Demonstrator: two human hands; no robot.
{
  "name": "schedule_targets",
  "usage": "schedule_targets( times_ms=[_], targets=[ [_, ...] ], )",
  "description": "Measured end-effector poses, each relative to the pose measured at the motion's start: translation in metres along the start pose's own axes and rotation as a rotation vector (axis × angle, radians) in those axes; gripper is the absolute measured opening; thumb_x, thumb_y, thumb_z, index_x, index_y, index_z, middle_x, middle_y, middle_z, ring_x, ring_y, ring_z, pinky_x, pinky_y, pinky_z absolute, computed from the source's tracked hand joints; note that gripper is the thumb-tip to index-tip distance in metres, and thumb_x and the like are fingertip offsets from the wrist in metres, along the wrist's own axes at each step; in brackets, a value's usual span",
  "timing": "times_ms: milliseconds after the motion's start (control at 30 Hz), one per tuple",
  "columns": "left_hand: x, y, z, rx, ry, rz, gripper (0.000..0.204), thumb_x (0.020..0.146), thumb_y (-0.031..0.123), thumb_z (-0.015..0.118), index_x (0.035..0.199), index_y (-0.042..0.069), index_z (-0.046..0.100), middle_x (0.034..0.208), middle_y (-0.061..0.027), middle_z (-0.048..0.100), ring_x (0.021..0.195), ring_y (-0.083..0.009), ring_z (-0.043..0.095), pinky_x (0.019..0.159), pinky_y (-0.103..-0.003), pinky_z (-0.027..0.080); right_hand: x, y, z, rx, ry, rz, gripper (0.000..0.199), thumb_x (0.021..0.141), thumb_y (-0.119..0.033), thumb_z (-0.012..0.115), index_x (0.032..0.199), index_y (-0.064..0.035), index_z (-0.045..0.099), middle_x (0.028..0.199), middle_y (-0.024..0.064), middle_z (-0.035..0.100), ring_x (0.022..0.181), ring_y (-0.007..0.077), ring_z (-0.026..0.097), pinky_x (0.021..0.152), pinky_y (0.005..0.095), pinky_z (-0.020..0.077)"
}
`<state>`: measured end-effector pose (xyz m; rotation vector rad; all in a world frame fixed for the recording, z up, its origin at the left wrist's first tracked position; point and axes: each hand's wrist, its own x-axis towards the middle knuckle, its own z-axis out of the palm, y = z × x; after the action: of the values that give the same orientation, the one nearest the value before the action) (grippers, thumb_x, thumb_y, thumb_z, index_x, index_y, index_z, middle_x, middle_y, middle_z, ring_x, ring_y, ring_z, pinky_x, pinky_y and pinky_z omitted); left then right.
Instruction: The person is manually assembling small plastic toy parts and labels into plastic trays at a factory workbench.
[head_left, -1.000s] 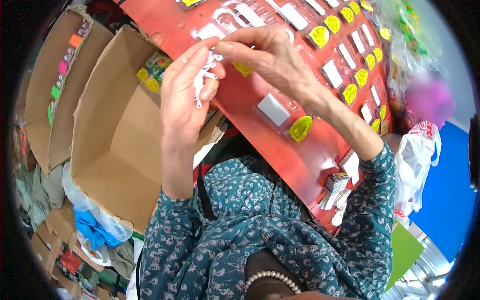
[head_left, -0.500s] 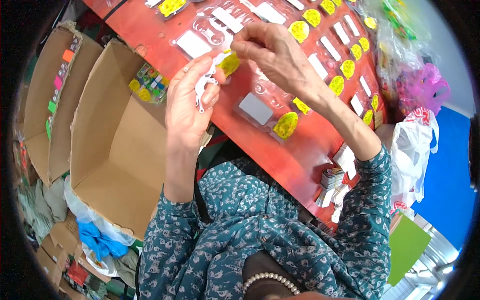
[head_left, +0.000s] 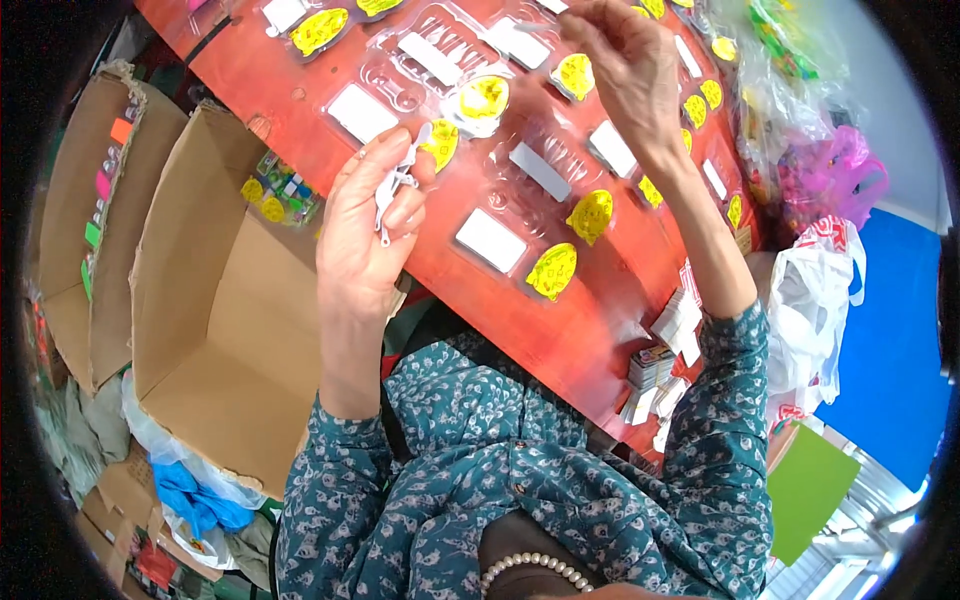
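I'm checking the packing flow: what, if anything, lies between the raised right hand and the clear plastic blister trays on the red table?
Nothing visible blocks it. The right hand is raised directly over the clear plastic blister trays on the red table, pinching a small white piece. The left hand, holding more small white pieces, sits off to the side.

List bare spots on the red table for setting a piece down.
Bare red table along the near edge, between the yellow tags and card stack. Also near the left hand. Crowded: middle and far side, clear trays.
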<state>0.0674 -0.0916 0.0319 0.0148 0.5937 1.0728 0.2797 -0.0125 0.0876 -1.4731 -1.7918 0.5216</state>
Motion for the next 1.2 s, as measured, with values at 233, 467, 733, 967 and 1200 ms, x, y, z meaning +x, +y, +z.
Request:
schedule_targets(
  times_ms=[233,467,733,967,1200],
  targets=[
    [0.001,0.002,-0.007,-0.052,-0.035,-0.046,0.017,0.088,0.010,0.050,0.103,0.003,0.052,0.072,-0.0083,0.055,0.038,-0.0045,0.034,0.033,-0.016,0.024,0.017,0.046,0.012,-0.437,0.121,-0.619,0.005,0.073,-0.001,0.057,0.077,-0.0019,0.060,0.074,0.0112,0.056,0.069,0.0283,0.051,0.060,0.0357,0.0416],
    [0.002,0.007,-0.013,-0.078,-0.067,-0.069,0.017,0.086,0.010,0.053,0.101,0.003,0.053,0.073,-0.0101,0.058,0.038,-0.0053,0.036,0.034,-0.016,0.025,0.007,0.050,0.010,-0.502,-0.039,-0.666,0.010,0.076,-0.007,0.060,0.085,-0.0033,0.063,0.077,0.0057,0.061,0.074,0.0218,0.057,0.068,0.0329,0.0449],
    [0.000,-0.004,-0.002,0.028,-0.079,-0.011,0.021,0.085,0.010,0.054,0.103,-0.001,0.055,0.072,-0.0110,0.059,0.040,-0.0058,0.039,0.039,-0.017,0.028,-0.034,-0.026,0.020,0.330,-0.329,0.127,0.019,0.083,-0.019,0.059,0.089,-0.0020,0.065,0.077,0.0033,0.064,0.071,0.0120,0.058,0.066,0.0282,0.0444],
    [-0.015,-0.013,0.006,0.192,-0.054,0.164,0.022,0.084,0.009,0.056,0.102,-0.002,0.052,0.068,-0.0121,0.058,0.040,-0.0074,0.040,0.040,-0.018,0.029,-0.058,-0.051,0.034,0.441,-0.388,0.162,0.025,0.079,-0.021,0.062,0.081,0.0033,0.066,0.059,0.0018,0.058,0.054,0.0055,0.048,0.048,0.0238,0.0388],
    [-0.027,-0.016,-0.004,0.181,-0.081,0.135,0.017,0.082,0.007,0.056,0.096,-0.003,0.054,0.068,-0.0124,0.058,0.040,-0.0077,0.038,0.040,-0.018,0.029,-0.055,-0.056,-0.004,-0.043,-0.334,-0.094,0.015,0.080,-0.009,0.056,0.074,0.0042,0.053,0.055,0.0107,0.048,0.049,0.0191,0.045,0.049,0.0302,0.0377]
  ],
)
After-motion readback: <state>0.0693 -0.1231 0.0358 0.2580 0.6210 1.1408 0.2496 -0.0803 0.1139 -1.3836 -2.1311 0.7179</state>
